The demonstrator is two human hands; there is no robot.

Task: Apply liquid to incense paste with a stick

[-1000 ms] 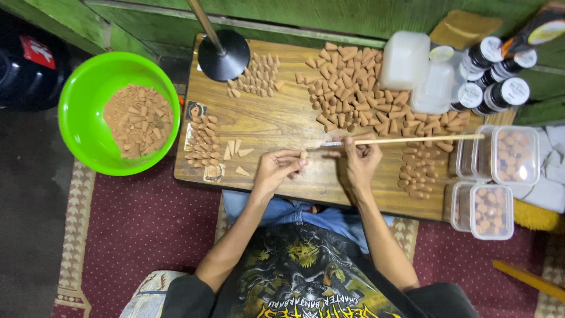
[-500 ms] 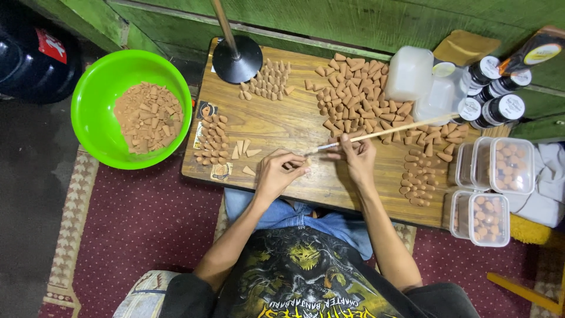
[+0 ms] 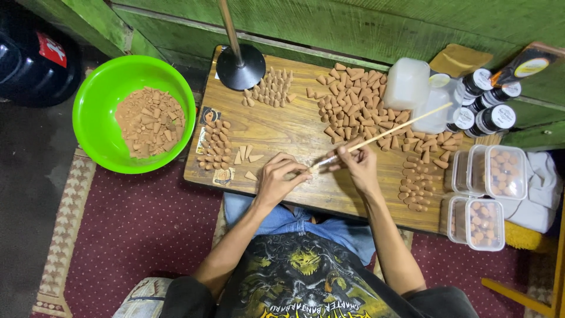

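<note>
Wooden stick pinched by right hand touches left hand's pinched cone (barely visible).

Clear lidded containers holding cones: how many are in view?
2: one clear container at the wooden board's right edge, another just below it. Open halves beside them may hide more.
</note>
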